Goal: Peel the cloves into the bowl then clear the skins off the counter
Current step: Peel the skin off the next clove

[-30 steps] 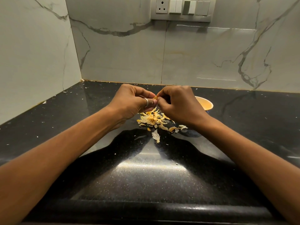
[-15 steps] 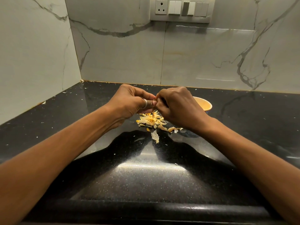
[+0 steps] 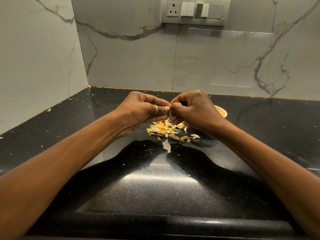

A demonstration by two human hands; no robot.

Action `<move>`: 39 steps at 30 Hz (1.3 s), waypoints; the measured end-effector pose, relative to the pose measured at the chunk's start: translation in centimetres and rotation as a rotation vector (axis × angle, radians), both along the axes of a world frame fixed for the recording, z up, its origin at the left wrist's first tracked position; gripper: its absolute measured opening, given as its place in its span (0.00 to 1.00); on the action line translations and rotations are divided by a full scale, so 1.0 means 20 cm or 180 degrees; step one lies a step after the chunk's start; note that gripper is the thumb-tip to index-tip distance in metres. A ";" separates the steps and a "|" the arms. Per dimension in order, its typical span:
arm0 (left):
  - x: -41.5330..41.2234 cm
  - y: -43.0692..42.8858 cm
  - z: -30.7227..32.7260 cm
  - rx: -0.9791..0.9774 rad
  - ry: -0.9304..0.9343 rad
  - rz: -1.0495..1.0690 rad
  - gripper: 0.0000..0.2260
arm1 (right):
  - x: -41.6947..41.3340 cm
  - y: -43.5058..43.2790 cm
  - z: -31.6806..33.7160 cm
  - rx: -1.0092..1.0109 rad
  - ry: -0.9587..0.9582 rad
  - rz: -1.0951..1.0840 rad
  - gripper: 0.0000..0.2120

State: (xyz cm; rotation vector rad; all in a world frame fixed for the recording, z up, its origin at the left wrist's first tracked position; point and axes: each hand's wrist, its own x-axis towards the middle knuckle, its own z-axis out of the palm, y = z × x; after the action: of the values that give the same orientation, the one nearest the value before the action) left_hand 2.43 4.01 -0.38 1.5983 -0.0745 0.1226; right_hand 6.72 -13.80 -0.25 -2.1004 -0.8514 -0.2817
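Observation:
My left hand (image 3: 143,110) and my right hand (image 3: 194,110) meet above the black counter (image 3: 155,187), fingertips together. Between them they pinch a small garlic clove (image 3: 169,106), of which only a yellowish tip shows. A ring sits on my left thumb. Directly below the hands lies a loose pile of papery yellow-white skins (image 3: 166,130), with one larger pale skin (image 3: 167,146) a little nearer to me. The yellow bowl (image 3: 222,112) stands behind my right hand, mostly hidden by it; its contents cannot be seen.
Marble-patterned walls close off the counter at the back and the left, forming a corner. A switch panel with a socket (image 3: 194,12) is on the back wall. Tiny skin flecks dot the counter. The rounded front edge (image 3: 155,227) runs along the bottom.
Both hands stay together over the skins; the fingers have shifted slightly on the clove, and the hands sit a touch higher and farther back.

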 end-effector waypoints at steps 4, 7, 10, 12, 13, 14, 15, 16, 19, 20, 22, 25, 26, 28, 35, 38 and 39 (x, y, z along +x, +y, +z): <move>0.02 0.01 -0.03 0.0229 -0.0157 -0.0060 0.08 | 0.00 0.00 0.00 0.0133 0.0186 -0.0005 0.06; 0.01 0.00 -0.04 0.0672 -0.0486 -0.0007 0.08 | 0.00 0.01 0.00 0.0241 0.0258 -0.0002 0.05; 0.02 0.01 -0.05 0.1312 -0.1023 0.0358 0.09 | 0.01 0.01 0.00 0.0339 0.0402 0.0040 0.05; 0.03 0.01 -0.05 0.1886 -0.1631 0.0605 0.11 | 0.01 0.01 0.00 0.0418 0.0514 0.0075 0.05; 0.03 0.01 -0.06 0.2151 -0.1915 0.0672 0.11 | 0.01 0.01 0.00 0.0463 0.0578 0.0098 0.05; 0.03 0.00 -0.06 0.2355 -0.2129 0.0732 0.11 | 0.01 0.01 0.00 0.0502 0.0646 0.0120 0.06; 0.02 0.00 -0.06 0.2483 -0.2263 0.0785 0.10 | 0.01 0.00 0.01 0.0542 0.0715 0.0143 0.06; 0.02 0.00 -0.06 0.2530 -0.2321 0.0821 0.10 | 0.01 0.00 0.01 0.0590 0.0786 0.0170 0.06; 0.03 0.00 -0.06 0.2348 -0.2234 0.0828 0.09 | 0.01 0.00 0.01 0.0784 0.1025 0.0281 0.07; 0.03 0.00 -0.06 0.2273 -0.2185 0.0814 0.08 | 0.01 0.00 0.01 0.0850 0.1115 0.0317 0.08; 0.04 0.00 -0.06 0.2174 -0.2105 0.0794 0.08 | 0.01 0.00 0.01 0.0954 0.1269 0.0372 0.08; 0.03 0.00 -0.06 0.2132 -0.2049 0.0831 0.07 | 0.01 0.00 0.02 0.0993 0.1406 0.0426 0.08; 0.03 0.00 -0.06 0.2115 -0.2046 0.0845 0.07 | 0.01 0.00 0.02 0.0998 0.1444 0.0448 0.08; 0.03 0.00 -0.06 0.2093 -0.2103 0.0854 0.07 | 0.01 0.00 0.02 0.1031 0.1504 0.0484 0.09; 0.03 0.01 -0.05 0.2216 -0.2407 0.0764 0.11 | 0.03 -0.02 0.03 0.1105 0.1509 0.0507 0.09; 0.02 0.00 -0.05 0.2236 -0.2507 0.0792 0.11 | 0.04 -0.02 0.04 0.1133 0.1536 0.0519 0.10; 0.02 0.00 -0.05 0.2233 -0.2519 0.0816 0.10 | 0.04 -0.02 0.04 0.1146 0.1553 0.0520 0.11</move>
State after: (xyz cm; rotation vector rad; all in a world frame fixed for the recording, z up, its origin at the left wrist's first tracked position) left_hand 2.81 4.00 -1.36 2.1590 -0.5767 1.0173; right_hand 7.44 -14.18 0.48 -1.6499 -0.6172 0.1541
